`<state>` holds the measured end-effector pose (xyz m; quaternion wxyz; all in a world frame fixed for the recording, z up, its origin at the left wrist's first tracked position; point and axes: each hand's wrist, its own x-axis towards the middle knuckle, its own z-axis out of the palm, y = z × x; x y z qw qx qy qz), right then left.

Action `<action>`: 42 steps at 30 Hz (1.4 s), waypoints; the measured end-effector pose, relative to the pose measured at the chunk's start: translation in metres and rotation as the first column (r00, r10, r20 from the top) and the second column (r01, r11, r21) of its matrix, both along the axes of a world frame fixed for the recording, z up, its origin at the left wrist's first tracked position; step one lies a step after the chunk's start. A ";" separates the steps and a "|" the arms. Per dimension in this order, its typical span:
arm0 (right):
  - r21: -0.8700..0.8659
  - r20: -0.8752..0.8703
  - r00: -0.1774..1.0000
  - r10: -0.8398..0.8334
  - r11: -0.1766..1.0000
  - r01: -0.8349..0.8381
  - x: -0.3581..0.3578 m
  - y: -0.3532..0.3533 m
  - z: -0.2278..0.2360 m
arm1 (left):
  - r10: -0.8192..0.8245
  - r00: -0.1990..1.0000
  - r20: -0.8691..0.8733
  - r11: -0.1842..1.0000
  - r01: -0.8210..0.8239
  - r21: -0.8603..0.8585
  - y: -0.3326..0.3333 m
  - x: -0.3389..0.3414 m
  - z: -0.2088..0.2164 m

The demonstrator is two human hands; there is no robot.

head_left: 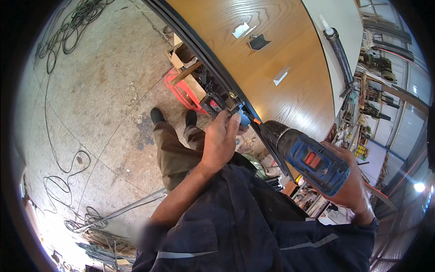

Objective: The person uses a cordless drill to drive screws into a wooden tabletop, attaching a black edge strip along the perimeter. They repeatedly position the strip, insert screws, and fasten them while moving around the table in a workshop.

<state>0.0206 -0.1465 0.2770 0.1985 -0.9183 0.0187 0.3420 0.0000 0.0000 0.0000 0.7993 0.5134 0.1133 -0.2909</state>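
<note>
Where black, loosely looped cables [72, 31] lie at the far left of the concrete floor [104, 104], they sit well apart from the person's feet, perhaps so as not to trip them. Nearer the middle, a red plastic stool [171, 82] stands beside the desk with an open brown cardboard box [176, 60] just above it, seemingly there to keep small parts within reach. A dark, boxy device with a red patch [213, 105] is next to the left hand [221, 138], whose thumb and fingers are drawn narrow around a small blue piece [244, 119] at the desk's black metal edge [222, 75], apparently to steady it; the fingers partly cover it. On the wood-grain desk [299, 41], three small angled metal brackets [281, 76] lie spread apart, which probably makes each easy to pick up. The blue-and-black power drill [312, 158] slants so that its orange tip [257, 121] points toward the blue piece; whether they touch, I cannot tell. The right hand [353, 167] is wrapped around the drill from beneath, likely to bear its weight; its fingers are mostly hidden. Farther right, a black tube with a white nozzle [339, 56] rests on a pale surface, clear of the drill.
</note>
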 end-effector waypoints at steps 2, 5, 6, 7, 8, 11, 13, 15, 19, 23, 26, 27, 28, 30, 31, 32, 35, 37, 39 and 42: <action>0.005 0.015 1.000 -0.003 1.000 0.003 0.001 0.001 -0.002 | -0.006 1.000 0.022 1.000 0.006 -0.013 0.000 -0.002 -0.006; -0.016 0.005 1.000 -0.021 1.000 0.021 0.000 -0.002 -0.001 | -0.040 0.998 0.039 0.999 0.039 0.025 0.004 0.005 -0.001; -0.016 -0.010 0.999 -0.037 0.999 0.037 0.000 -0.002 -0.001 | -0.070 0.996 0.050 0.997 0.068 0.045 0.007 0.007 -0.003; 0.007 -0.036 0.997 -0.069 0.998 0.070 0.001 -0.002 -0.003 | -0.101 0.993 0.059 0.993 0.097 0.064 0.010 0.008 -0.006; 0.029 -0.062 0.993 -0.102 0.994 0.104 0.003 -0.002 -0.004 | -0.132 0.989 0.069 0.988 0.126 0.085 0.012 0.009 -0.009; -0.001 -0.093 0.986 -0.140 0.990 0.141 0.003 -0.001 -0.004 | -0.126 0.992 0.012 0.990 0.125 0.062 0.012 0.010 -0.009; 0.019 -0.119 0.976 -0.182 0.982 0.186 0.002 -0.003 -0.004 | -0.144 0.990 -0.001 0.987 0.144 0.071 0.011 0.010 -0.009; 0.039 -0.127 0.969 -0.210 0.976 0.216 0.001 -0.002 -0.005 | -0.144 0.990 0.000 0.987 0.143 0.071 0.011 0.011 -0.007; 0.059 -0.095 0.972 -0.215 0.973 0.222 0.002 0.001 -0.006 | -0.113 0.993 -0.026 0.993 0.114 0.042 0.009 0.011 -0.003; 0.012 -0.083 0.968 -0.238 0.971 0.240 0.004 0.006 -0.003 | -0.099 0.995 -0.021 0.995 0.100 0.020 0.007 0.007 -0.008; 0.016 -0.095 0.958 -0.271 0.962 0.273 0.006 0.011 -0.003 | -0.091 0.995 -0.048 0.996 0.090 -0.006 0.007 0.009 -0.004; 0.031 -0.089 0.958 -0.272 0.961 0.275 0.004 0.010 -0.005 | -0.110 0.992 -0.060 0.994 0.109 -0.011 0.009 0.011 -0.002; 0.046 -0.084 0.958 -0.273 0.960 0.277 0.000 0.007 -0.008 | -0.129 0.989 -0.071 0.992 0.128 -0.015 0.010 0.014 0.000; 0.063 -0.078 0.957 -0.281 0.956 0.286 -0.004 0.006 -0.010 | -0.142 0.987 -0.081 0.990 0.140 -0.027 0.010 0.015 0.001; 0.065 -0.077 0.954 -0.288 0.954 0.293 -0.006 0.006 -0.010 | -0.135 0.988 -0.079 0.991 0.133 -0.033 0.010 0.015 0.000; 0.068 -0.077 0.953 -0.295 0.952 0.300 -0.007 0.007 -0.010 | -0.128 0.989 -0.077 0.991 0.126 -0.039 0.010 0.014 0.000; 0.057 -0.055 0.962 -0.267 0.961 0.270 -0.006 0.007 -0.010 | -0.130 0.989 -0.077 0.991 0.126 -0.054 0.010 0.015 0.000; 0.051 -0.074 0.953 -0.294 0.953 0.298 -0.006 0.011 -0.008 | -0.140 0.988 -0.069 0.989 0.137 -0.054 0.011 0.015 -0.001; 0.043 -0.082 0.951 -0.299 0.952 0.303 -0.006 0.014 -0.007 | -0.142 0.988 -0.063 0.989 0.139 -0.053 0.011 0.013 -0.003; 0.039 -0.068 0.960 -0.272 0.961 0.275 -0.005 0.015 -0.007 | -0.135 0.989 -0.064 0.990 0.132 -0.052 0.011 0.012 -0.005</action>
